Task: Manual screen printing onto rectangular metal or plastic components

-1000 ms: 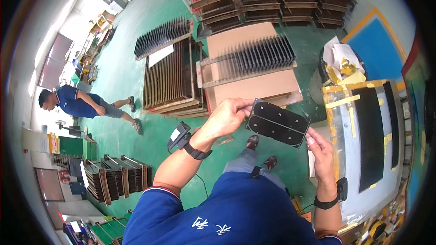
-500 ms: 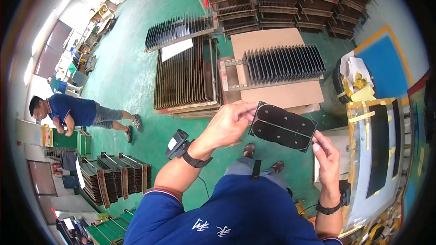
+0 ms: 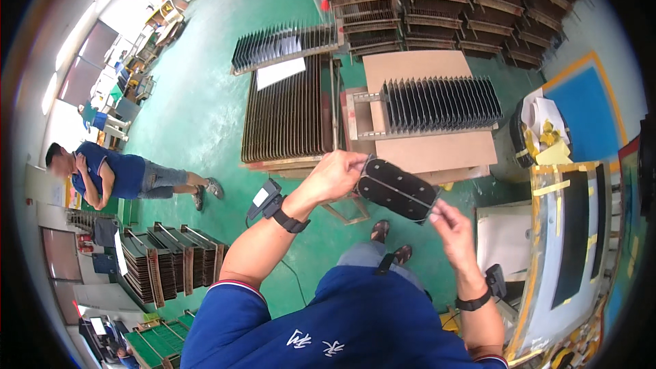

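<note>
Between my two hands hangs a flat black panel point(image 3: 398, 189), rectangular, with two dark rounded bands and small pale marks on it. My left hand point(image 3: 339, 176) pinches its left end near the upper corner. At the opposite end, my right hand point(image 3: 451, 227) grips the lower right edge between thumb and fingers. The panel is tilted, its right end lower. Beyond it, a slotted rack point(image 3: 362, 115) holds a row of similar dark panels point(image 3: 444, 104) standing on edge, on a brown board point(image 3: 471, 154).
Left of that rack stands a larger rack point(image 3: 283, 116) of upright sheets, with a white paper point(image 3: 280, 74) on top. A screen frame point(image 3: 540, 260) taped in yellow is close on my right. A bin point(image 3: 540, 126) sits behind it. Another person point(image 3: 116, 171) stands at the left.
The panel and both hands have moved left and slightly down, and the panel's tilt has steepened. The view has shifted a little. The other person has raised a hand toward the head.
</note>
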Demonstrator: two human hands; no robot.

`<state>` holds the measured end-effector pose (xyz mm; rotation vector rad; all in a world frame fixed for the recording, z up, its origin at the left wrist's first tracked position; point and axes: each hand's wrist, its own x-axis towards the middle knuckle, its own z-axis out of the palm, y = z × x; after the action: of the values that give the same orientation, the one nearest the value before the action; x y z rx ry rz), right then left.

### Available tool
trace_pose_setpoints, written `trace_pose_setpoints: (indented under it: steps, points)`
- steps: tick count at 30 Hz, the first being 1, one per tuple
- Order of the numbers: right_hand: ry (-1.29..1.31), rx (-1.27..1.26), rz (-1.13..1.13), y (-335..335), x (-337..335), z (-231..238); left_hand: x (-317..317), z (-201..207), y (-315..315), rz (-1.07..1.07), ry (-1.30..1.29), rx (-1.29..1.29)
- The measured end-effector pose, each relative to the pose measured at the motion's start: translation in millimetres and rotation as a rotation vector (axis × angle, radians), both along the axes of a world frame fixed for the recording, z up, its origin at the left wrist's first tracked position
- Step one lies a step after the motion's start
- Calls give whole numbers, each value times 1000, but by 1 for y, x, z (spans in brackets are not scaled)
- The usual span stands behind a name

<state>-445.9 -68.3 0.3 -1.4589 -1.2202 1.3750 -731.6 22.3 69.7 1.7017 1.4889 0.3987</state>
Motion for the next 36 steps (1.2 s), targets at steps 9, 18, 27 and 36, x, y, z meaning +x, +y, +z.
trace_pose_setpoints:
  steps: [9, 18, 27, 36]
  points:
    - [20, -30, 161, 32, -74, -69, -48, -83, 48, 135, -39, 152]
    - [11, 72, 186, 105, -135, -103, -82, -168, 182, 66, -335, 258]
    - [43, 6, 188, 146, -141, -132, -69, -203, 254, 7, -401, 80]
    - [212, -156, 170, 157, -141, -139, -56, -221, 274, -61, -420, 31]
